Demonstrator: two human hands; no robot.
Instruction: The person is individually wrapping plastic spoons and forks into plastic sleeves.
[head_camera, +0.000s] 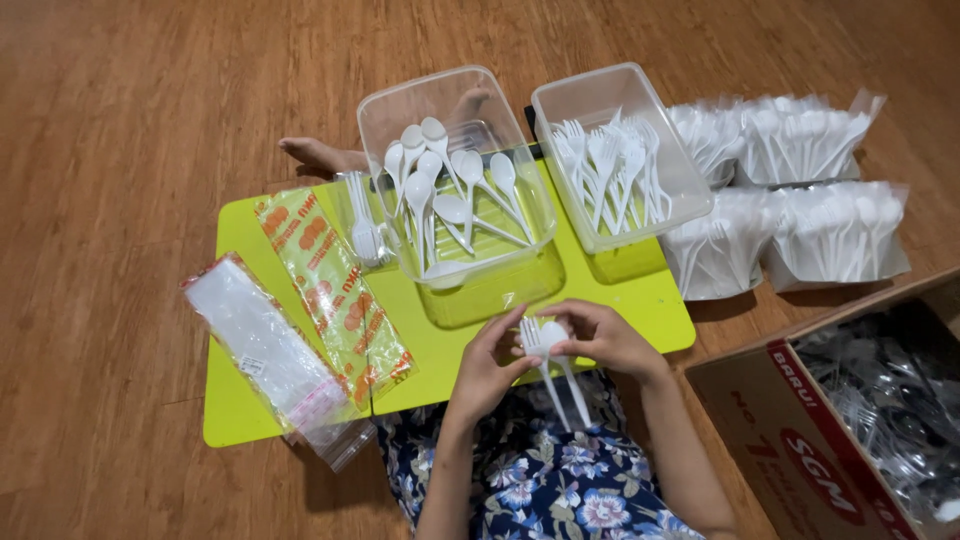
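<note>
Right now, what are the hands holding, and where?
Both the left hand and right hand hold a white plastic fork and spoon together at their head ends, handles pointing down.

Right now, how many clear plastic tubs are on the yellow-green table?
2. One tub holding white spoons sits at the table's middle back; the other tub, holding white forks, stands beside it toward the right edge. None appears hidden.
</note>
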